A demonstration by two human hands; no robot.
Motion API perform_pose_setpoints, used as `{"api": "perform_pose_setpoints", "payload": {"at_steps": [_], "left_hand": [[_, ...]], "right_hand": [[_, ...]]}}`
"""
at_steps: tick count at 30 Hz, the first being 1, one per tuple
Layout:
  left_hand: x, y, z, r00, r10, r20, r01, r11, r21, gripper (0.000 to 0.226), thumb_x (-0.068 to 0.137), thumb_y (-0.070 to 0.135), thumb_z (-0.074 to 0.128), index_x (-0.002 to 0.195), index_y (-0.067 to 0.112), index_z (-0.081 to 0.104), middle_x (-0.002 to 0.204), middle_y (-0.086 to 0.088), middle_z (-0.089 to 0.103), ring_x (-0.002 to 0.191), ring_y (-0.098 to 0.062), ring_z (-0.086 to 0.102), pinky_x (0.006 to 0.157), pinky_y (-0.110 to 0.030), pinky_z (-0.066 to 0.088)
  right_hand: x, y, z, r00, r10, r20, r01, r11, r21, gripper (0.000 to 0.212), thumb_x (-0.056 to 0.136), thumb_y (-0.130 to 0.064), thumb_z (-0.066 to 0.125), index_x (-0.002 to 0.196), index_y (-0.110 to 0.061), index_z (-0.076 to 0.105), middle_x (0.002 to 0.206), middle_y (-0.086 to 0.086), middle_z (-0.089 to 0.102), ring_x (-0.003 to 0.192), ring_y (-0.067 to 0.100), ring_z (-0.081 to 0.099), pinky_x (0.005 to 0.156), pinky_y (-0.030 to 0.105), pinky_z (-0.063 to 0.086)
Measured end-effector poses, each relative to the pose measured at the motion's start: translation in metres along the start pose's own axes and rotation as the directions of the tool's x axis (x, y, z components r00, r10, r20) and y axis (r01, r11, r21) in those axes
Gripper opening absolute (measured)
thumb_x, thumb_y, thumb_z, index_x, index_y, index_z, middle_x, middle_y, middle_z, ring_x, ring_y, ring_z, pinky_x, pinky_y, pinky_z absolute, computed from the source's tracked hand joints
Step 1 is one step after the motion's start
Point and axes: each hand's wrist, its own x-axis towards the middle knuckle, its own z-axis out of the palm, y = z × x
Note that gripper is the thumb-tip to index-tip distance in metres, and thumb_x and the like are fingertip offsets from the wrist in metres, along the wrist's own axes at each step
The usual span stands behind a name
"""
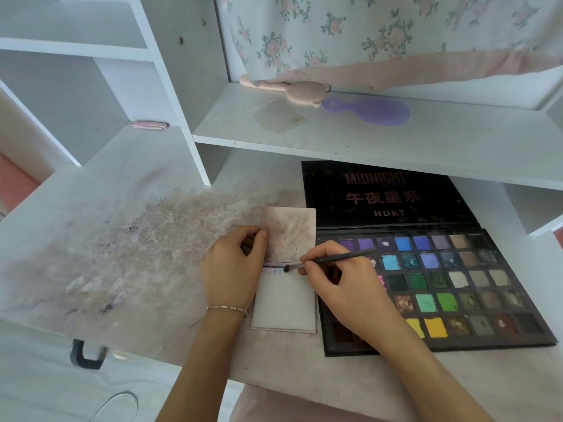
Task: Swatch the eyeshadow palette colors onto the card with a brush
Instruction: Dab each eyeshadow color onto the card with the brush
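Right hand (330, 277) pinching eyeshadow brush (327, 261), bristles touching card (285, 303); left hand (233, 269) gripping card's 9 o'clock edge. Open eyeshadow palette (438, 287) at 3 o'clock, adjacent.

— What do we see on the bench (128, 239)?

— We see a white card (285, 303) next to an open eyeshadow palette (475, 287) full of colors. The left hand (233, 269) holds the card's left edge, with the thumb on top.

— And the other hand?

— The right hand (338, 287) pinches a thin brush (329, 259). Its dark tip touches the card, at the end of a dark line. We see faint purple marks under that line. Up on the shelf (335, 132) lies a purple hairbrush (370, 111).
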Motion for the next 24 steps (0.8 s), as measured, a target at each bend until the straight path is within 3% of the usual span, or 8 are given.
{"api": "perform_pose_setpoints", "payload": {"at_steps": [20, 24], "left_hand": [[0.0004, -0.0005, 0.0009, 1.000, -0.004, 0.001, 0.004, 1.000, 0.008, 0.011, 0.084, 0.028, 0.060, 0.083, 0.024, 0.070, 0.064, 0.015, 0.057, 0.061, 0.002, 0.050, 0.057, -0.013, 0.035], [0.0006, -0.0018, 0.0012, 1.000, -0.014, 0.000, 0.014, 1.000, 0.003, 0.011, 0.084, 0.028, 0.060, 0.082, 0.023, 0.070, 0.062, 0.017, 0.055, 0.060, 0.002, 0.050, 0.058, -0.014, 0.038]], "right_hand": [[-0.0004, -0.0010, -0.0008, 1.000, 0.016, 0.024, -0.016, 1.000, -0.024, 0.018, 0.086, -0.019, 0.056, 0.079, -0.035, 0.053, 0.082, -0.010, 0.065, 0.083, 0.004, 0.061, 0.074, 0.029, 0.053], [0.0004, 0.0003, -0.0001, 1.000, 0.015, 0.020, -0.014, 0.999, -0.037, 0.012, 0.087, -0.019, 0.055, 0.084, -0.031, 0.055, 0.086, -0.009, 0.065, 0.084, 0.003, 0.061, 0.074, 0.023, 0.052]]}}
